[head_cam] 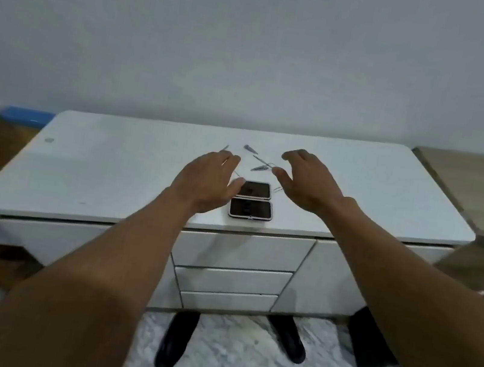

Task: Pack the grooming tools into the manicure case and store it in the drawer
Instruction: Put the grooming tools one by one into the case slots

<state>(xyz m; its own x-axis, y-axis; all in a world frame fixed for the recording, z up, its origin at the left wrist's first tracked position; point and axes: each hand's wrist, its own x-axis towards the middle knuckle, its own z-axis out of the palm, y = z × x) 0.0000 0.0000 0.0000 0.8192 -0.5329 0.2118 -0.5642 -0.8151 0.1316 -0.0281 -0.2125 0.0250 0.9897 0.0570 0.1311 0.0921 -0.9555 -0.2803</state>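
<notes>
A small black manicure case (251,209) lies open flat near the front edge of the white cabinet top (103,167), both halves showing dark insides. Several thin metal grooming tools (259,167) are scattered just behind it, one pointed piece (250,148) farthest back. My left hand (208,179) hovers left of the case, fingers spread, its thumb over the case's rear half. On the other side, my right hand (302,182) hovers with fingers apart and curved over the tools. Neither hand holds anything.
Three shut drawers (239,254) stack in the cabinet front below the case, with door panels on either side. A wooden surface (481,186) adjoins on the right. A blue object (26,116) lies at the far left by the wall. Black legs (176,339) stand on marble floor.
</notes>
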